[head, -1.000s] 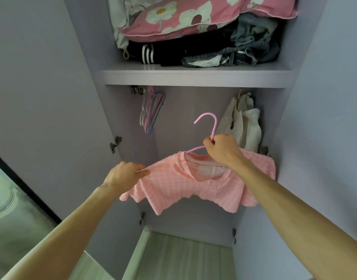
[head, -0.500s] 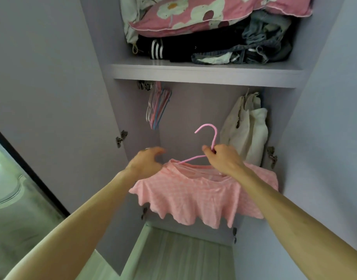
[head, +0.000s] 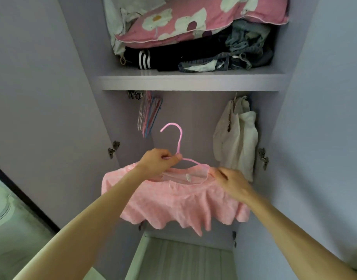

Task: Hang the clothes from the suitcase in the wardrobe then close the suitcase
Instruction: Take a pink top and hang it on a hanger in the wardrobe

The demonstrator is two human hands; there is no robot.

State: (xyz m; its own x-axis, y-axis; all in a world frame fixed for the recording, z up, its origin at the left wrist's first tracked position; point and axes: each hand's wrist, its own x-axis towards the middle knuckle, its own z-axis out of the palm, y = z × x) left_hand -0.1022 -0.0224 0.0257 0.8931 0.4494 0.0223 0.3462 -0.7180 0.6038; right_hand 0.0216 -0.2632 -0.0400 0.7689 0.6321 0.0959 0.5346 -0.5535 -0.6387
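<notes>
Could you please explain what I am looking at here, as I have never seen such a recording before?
There is no machine. A person wears a wide-angle camera on the head, looking forward and down, so the two bare arms are their own. They face an open wardrobe. The left hand grips the neck of a pink hanger carrying a pink shirt. The right hand is blurred at the shirt's shoulder, its grip unclear. On the shelf lie a flowered pillow and folded clothes. Below hang spare hangers and a cream cloth item.
</notes>
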